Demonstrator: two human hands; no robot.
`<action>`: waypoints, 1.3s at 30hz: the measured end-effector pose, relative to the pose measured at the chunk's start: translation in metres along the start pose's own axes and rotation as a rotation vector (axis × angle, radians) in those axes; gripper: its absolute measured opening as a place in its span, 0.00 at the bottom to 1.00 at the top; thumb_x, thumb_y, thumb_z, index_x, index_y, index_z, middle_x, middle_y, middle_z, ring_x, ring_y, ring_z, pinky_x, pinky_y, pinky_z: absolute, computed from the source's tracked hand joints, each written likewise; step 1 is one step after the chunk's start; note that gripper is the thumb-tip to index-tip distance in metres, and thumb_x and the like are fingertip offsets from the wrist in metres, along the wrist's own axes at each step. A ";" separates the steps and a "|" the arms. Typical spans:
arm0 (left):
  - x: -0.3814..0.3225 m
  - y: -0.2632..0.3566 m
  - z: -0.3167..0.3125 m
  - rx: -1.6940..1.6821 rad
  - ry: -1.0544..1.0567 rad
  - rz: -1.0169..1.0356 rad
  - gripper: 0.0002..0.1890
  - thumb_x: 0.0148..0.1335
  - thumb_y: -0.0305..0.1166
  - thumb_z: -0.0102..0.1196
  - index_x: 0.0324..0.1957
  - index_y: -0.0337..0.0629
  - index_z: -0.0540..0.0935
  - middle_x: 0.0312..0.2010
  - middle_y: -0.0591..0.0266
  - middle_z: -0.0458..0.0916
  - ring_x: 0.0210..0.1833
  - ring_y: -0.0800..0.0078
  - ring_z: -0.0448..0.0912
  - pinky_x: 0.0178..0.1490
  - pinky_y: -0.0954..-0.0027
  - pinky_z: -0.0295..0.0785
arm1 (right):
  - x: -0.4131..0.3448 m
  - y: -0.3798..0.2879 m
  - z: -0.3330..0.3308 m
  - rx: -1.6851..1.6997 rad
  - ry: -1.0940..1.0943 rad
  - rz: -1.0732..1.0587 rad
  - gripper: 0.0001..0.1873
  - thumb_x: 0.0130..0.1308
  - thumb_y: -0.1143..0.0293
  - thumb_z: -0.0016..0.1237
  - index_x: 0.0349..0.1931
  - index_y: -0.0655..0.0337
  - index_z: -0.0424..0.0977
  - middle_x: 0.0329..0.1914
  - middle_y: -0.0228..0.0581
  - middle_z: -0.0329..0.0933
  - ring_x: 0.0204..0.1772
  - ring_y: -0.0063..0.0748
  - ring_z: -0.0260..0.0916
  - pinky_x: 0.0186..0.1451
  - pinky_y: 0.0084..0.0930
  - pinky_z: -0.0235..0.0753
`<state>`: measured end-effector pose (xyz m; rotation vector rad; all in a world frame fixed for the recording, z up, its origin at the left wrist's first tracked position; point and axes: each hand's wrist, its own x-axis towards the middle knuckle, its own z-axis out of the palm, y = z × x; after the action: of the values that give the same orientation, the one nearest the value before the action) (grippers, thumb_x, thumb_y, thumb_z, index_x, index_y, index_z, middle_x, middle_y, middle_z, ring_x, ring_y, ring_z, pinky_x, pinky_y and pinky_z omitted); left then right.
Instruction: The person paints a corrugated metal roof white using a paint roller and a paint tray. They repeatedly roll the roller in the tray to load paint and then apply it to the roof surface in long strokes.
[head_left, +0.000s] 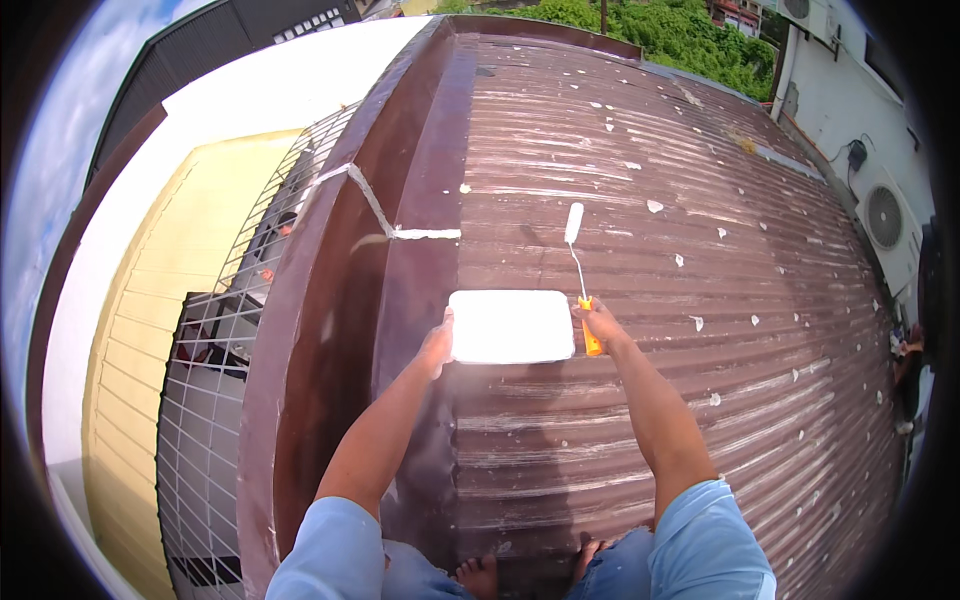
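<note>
My left hand (439, 346) grips the left side of a white rectangular tray (512, 327), its fingers hidden beneath. Strong glare hides what the tray may contain. In my right hand (602, 321) is the orange handle of a small paint roller (574, 223). Its white sleeve points away from me, above the brown corrugated metal roof (637, 420). The handle is just right of the tray; whether my right fingers touch the tray's edge I cannot tell.
White patches dot the roof sheets. On the left runs a brown metal gutter (341, 300) crossed by a white strip (426, 234). Beyond its parapet, a metal grille (199, 420) overlies a lower space where a person (285, 223) is partly visible. At right, an air-conditioner unit (887, 217) and another person (909, 367) stand along the wall.
</note>
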<state>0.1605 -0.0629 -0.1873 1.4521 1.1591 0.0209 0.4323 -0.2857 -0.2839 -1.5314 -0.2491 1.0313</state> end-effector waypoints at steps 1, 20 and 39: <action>0.002 -0.002 0.001 -0.012 0.010 0.011 0.42 0.79 0.67 0.30 0.66 0.38 0.78 0.47 0.59 0.81 0.45 0.69 0.75 0.51 0.63 0.72 | -0.002 -0.001 0.001 -0.012 0.003 0.001 0.21 0.78 0.65 0.51 0.67 0.58 0.66 0.57 0.38 0.76 0.56 0.34 0.77 0.51 0.40 0.85; 0.044 -0.054 -0.007 0.146 0.240 0.294 0.16 0.66 0.19 0.48 0.53 0.28 0.82 0.36 0.56 0.83 0.29 0.72 0.79 0.32 0.68 0.76 | -0.017 -0.001 0.017 -0.035 0.028 -0.174 0.17 0.76 0.65 0.54 0.60 0.58 0.71 0.49 0.34 0.76 0.48 0.25 0.73 0.52 0.29 0.77; -0.117 -0.110 -0.013 0.265 0.167 0.216 0.18 0.63 0.18 0.52 0.54 0.26 0.82 0.44 0.45 0.89 0.46 0.62 0.87 0.52 0.63 0.80 | -0.169 0.029 0.018 -0.138 -0.059 0.055 0.23 0.79 0.62 0.51 0.68 0.59 0.64 0.59 0.39 0.75 0.59 0.30 0.76 0.57 0.33 0.81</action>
<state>0.0261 -0.1518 -0.1982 1.8353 1.1663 0.1461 0.3101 -0.3942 -0.2300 -1.6409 -0.3269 1.1231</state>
